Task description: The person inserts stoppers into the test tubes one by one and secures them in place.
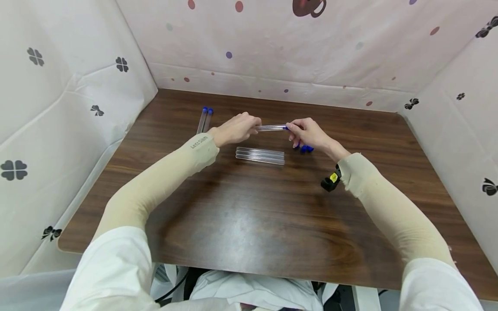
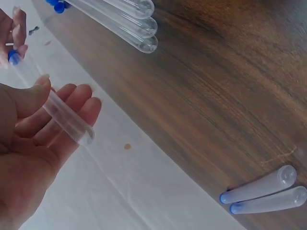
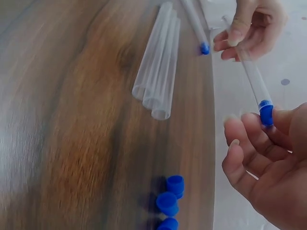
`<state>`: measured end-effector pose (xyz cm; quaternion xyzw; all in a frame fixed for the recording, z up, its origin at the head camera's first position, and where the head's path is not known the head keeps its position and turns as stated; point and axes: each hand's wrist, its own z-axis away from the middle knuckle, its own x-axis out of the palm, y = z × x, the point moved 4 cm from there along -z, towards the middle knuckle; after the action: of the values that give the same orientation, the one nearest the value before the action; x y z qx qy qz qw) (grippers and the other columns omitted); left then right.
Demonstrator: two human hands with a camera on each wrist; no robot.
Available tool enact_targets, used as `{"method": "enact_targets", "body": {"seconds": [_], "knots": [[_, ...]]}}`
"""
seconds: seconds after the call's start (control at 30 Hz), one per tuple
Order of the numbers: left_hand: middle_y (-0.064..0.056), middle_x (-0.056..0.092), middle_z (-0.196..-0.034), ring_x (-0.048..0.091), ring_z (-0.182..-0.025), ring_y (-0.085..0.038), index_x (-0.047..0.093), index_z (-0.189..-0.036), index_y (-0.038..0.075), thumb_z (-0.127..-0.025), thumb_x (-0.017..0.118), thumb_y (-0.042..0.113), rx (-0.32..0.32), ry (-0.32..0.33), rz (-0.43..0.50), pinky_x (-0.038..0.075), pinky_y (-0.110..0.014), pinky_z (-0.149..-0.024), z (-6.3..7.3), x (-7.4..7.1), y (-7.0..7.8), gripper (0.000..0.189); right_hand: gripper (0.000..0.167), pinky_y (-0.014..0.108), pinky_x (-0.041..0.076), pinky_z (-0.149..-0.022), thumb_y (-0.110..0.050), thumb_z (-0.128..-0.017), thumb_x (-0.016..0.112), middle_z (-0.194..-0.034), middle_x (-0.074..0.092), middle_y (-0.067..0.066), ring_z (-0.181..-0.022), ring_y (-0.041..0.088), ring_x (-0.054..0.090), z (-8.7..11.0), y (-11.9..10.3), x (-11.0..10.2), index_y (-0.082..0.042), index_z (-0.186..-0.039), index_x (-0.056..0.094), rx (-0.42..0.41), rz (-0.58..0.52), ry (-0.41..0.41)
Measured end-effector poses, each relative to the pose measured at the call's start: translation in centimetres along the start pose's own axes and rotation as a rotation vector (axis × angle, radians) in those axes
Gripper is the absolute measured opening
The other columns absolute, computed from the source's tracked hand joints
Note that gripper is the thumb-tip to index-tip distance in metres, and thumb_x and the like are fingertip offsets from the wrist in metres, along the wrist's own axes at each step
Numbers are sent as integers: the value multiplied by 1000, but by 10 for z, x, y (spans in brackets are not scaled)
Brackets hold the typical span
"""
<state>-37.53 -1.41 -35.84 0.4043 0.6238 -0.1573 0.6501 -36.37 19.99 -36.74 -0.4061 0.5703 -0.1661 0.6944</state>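
Here, left hand pinching tube, right pinching cap

Head view bright w/ pale glare on tabletop, soft arm shadows; wrist views dimmer, prob. slightly blurred.

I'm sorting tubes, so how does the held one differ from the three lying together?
The held tube has a blue cap at its end; the three tubes show open mouths. The held tube is raised between the left hand and right hand, while the three tubes lie on the table. All are clear and round-bottomed.
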Motion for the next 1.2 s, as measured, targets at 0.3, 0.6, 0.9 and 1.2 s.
{"method": "enact_targets", "body": {"seconds": [0.3, 0.6, 0.9, 1.2], "knots": [[-11, 73, -88, 68, -81, -19, 67, -83, 3, -93, 57, -1, 53, 54, 20, 52, -30, -73, 2, -3, 3, 15, 35, 32, 51, -51, -27, -102, 46, -66, 58, 6, -56, 24, 62, -1, -4, 1, 2, -89, 60, 14, -164, -16], [-8, 69, -74, 52, -64, -13, 64, -75, 5, -91, 57, -3, 77, 109, -6, 44, -25, -62, 3, -4, 5, 20, 35, 26, 48, -50, -26, -102, 47, -64, 57, 2, -53, 12, 59, 0, 0, 4, 4, -92, 61, 25, -306, -46], [-10, 74, -85, 65, -71, -17, 69, -82, 3, -92, 60, 2, 87, 167, -4, 52, -29, -67, 5, -2, 9, 14, 39, 25, 45, -48, -35, -100, 50, -63, 56, -1, -50, 11, 57, 1, -1, -2, 2, -92, 63, 114, -351, -44], [-10, 74, -81, 60, -65, -16, 69, -84, 2, -92, 61, 4, 100, 190, -43, 52, -29, -66, 4, 3, 10, 12, 44, 25, 44, -48, -37, -99, 49, -60, 54, -1, -49, 13, 56, 4, 1, -2, 4, -93, 63, 160, -348, -50]]}}
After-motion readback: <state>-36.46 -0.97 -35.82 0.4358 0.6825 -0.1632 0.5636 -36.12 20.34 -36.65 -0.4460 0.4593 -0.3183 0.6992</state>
